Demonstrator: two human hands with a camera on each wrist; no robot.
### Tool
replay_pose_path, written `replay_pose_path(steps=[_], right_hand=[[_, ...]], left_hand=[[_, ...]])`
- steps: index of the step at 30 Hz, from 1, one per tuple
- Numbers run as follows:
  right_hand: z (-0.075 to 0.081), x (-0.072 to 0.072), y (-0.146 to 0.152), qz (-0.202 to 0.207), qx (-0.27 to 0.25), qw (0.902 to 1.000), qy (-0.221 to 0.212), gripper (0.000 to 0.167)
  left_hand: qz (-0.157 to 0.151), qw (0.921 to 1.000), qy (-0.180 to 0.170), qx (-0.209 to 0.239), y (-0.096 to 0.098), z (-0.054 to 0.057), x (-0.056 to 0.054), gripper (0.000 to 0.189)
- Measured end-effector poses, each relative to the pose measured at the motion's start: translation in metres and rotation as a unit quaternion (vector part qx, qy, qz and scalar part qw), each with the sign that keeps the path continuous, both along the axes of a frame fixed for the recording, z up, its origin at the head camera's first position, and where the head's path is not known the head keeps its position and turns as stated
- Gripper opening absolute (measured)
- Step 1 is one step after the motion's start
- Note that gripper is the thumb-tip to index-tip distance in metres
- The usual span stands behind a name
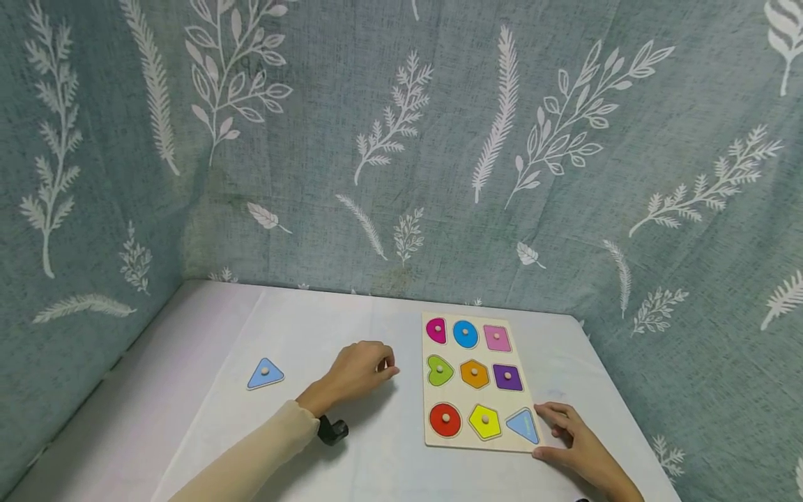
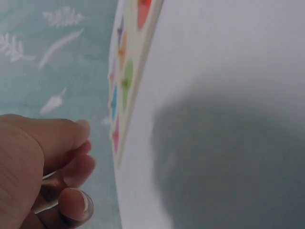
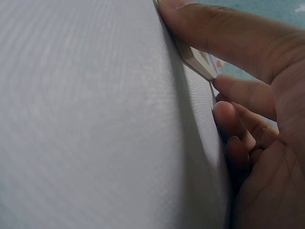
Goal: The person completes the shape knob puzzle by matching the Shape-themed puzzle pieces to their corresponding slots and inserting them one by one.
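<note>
A wooden knob puzzle board [image 1: 465, 390] lies on the table, with colourful knobbed shapes in it. At its near right corner is a knobless light-blue triangle recess [image 1: 524, 425]. My right hand [image 1: 580, 446] holds the board there, thumb at the corner and index finger along the right edge; its other fingers curl in beside the board in the right wrist view. My left hand [image 1: 356, 369] hovers left of the board, fingers loosely bent, holding nothing. Further left lies a light-blue triangle piece [image 1: 265, 374] with a wooden knob.
The white-covered table [image 1: 376, 467] ends at a leaf-patterned grey-green cloth [image 1: 376, 209] behind and at both sides. A black wrist strap mount [image 1: 332, 431] sits under my left wrist, close over the table.
</note>
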State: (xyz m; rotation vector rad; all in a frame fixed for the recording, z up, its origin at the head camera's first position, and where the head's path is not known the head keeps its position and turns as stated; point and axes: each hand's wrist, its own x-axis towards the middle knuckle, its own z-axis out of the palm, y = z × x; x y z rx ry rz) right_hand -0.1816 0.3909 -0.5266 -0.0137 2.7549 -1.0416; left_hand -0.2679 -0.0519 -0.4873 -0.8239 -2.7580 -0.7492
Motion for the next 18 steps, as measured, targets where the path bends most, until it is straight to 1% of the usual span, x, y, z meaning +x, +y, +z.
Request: replay_pose_path(steps=[5, 8, 11, 14, 18], right_hand=[[0.001, -0.001, -0.001, 0.002, 0.003, 1.0, 0.004, 0.087], [0.0, -0.001, -0.001, 0.001, 0.0, 1.0, 0.002, 0.087], [-0.001, 0.0, -0.001, 0.0, -0.012, 0.9999, -0.006, 0.087], [-0.001, 0.002, 0.0, 0.001, -0.023, 0.9997, -0.011, 0.086], [0.001, 0.002, 0.0, 0.002, -0.023, 0.9996, -0.013, 0.085]], left_hand=[[0.028, 0.9996, 0.006, 0.007, -0.039, 0.0, 0.004, 0.011], [0.047, 0.9987, 0.005, 0.018, -0.06, -0.001, 0.008, 0.009], [0.07, 0.9973, -0.001, 0.023, -0.078, -0.003, 0.015, 0.009], [0.083, 0.9961, -0.003, 0.03, -0.094, -0.005, 0.022, 0.008], [0.101, 0.9941, 0.006, 0.04, -0.114, -0.005, 0.03, 0.008]])
